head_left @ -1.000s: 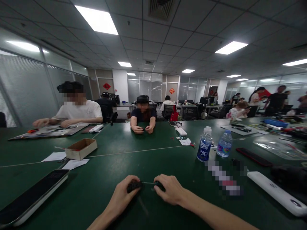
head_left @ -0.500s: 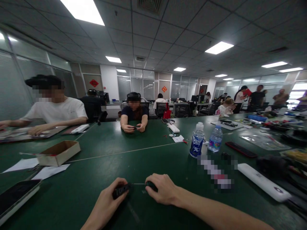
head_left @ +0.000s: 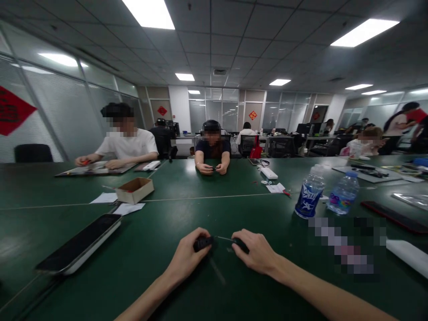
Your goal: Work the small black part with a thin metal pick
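At the green bench (head_left: 187, 218), I see the left hand (head_left: 187, 250) gripping a small black object (head_left: 202, 244), the right hand (head_left: 256, 250) a dark-handled, thin-shafted tool (head_left: 240, 244).

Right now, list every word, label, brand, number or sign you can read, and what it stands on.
Nothing reads clearly enough to quote.
Blue-labelled bottle: white lettering, too blurred to make out.
Blue-capped bottle: print too blurred.
Large red diamond sign, left edge: cut off, unreadable.
Small red diamond signs, far wall: too small.
Black piece in the left hand: no lettering readable.
Black handle in the right hand: none readable.
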`<state>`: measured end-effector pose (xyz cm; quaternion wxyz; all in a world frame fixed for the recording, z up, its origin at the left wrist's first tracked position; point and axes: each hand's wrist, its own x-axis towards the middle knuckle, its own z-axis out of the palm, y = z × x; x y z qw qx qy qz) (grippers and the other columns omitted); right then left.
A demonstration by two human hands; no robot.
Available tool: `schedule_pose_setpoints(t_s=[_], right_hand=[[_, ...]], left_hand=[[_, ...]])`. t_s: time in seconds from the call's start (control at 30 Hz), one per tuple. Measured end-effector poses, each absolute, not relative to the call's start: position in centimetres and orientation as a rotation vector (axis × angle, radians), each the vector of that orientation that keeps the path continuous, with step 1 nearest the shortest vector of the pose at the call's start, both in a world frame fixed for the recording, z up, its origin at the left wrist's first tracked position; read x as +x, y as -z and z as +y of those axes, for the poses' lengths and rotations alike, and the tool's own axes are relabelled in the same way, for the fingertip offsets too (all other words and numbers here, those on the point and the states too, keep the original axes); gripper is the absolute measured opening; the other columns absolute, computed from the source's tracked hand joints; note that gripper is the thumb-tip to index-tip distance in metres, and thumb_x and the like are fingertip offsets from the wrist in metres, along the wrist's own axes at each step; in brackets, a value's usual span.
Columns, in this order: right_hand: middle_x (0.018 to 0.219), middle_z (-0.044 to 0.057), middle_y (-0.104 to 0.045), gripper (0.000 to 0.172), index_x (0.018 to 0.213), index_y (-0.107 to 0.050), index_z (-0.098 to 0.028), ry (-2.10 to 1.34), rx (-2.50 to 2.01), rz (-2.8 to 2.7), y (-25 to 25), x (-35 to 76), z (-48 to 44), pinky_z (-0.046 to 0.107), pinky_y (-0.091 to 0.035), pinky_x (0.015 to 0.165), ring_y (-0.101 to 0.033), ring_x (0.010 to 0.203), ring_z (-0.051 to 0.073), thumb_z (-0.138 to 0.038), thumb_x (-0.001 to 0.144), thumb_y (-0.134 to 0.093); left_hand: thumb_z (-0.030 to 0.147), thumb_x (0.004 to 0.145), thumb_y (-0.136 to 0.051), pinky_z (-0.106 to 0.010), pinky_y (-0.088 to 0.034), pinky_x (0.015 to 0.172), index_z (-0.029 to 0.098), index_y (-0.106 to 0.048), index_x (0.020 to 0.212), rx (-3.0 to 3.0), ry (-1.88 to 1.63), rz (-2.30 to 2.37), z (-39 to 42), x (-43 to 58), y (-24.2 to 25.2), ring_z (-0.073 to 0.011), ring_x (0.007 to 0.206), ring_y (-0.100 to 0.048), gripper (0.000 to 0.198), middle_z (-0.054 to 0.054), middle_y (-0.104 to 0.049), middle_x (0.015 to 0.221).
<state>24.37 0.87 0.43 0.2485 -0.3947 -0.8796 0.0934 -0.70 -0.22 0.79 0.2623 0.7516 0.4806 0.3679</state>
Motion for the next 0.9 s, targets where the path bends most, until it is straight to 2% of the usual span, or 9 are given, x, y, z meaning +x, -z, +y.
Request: schedule_pose_setpoints(t_s=[0.33, 0.63, 0.9], right_hand=[[0.088, 0.003, -0.058, 0.024, 0.104, -0.057, -0.019, -0.233, -1.047, -2.429, 0.13, 24.49, 1.06, 0.023, -0.042, 0.059, -0.053, 0.067, 0.012, -0.036, 0.094, -0.043], [0.091, 0.003, -0.057, 0.024, 0.110, -0.057, -0.022, -0.239, -1.053, -2.449, 0.01, 24.53, 1.14, 0.024, -0.043, 0.060, -0.053, 0.068, 0.012, -0.036, 0.094, -0.045], [0.092, 0.003, -0.057, 0.025, 0.110, -0.057, -0.021, -0.264, -1.030, -2.440, 0.18, 24.63, 1.24, 0.022, -0.043, 0.058, -0.053, 0.067, 0.011, -0.037, 0.094, -0.045]], left_hand=[[0.025, 0.080, -0.055, -0.029, -0.043, 0.074, 0.020, -0.059, 0.095, 2.027, -1.009, 1.313, -0.60, -0.58, -1.18, -0.0186, 0.085, -0.057, 0.016, -0.004, -0.063, 0.094], [0.022, 0.080, -0.058, -0.028, -0.043, 0.075, 0.023, -0.060, 0.099, 2.031, -0.995, 1.299, -0.43, -0.65, -1.06, -0.0169, 0.087, -0.057, 0.019, -0.001, -0.062, 0.097], [0.025, 0.082, -0.055, -0.030, -0.044, 0.076, 0.023, -0.060, 0.102, 2.033, -0.968, 1.299, -0.50, -0.64, -1.19, -0.0184, 0.090, -0.056, 0.021, -0.003, -0.062, 0.102]])
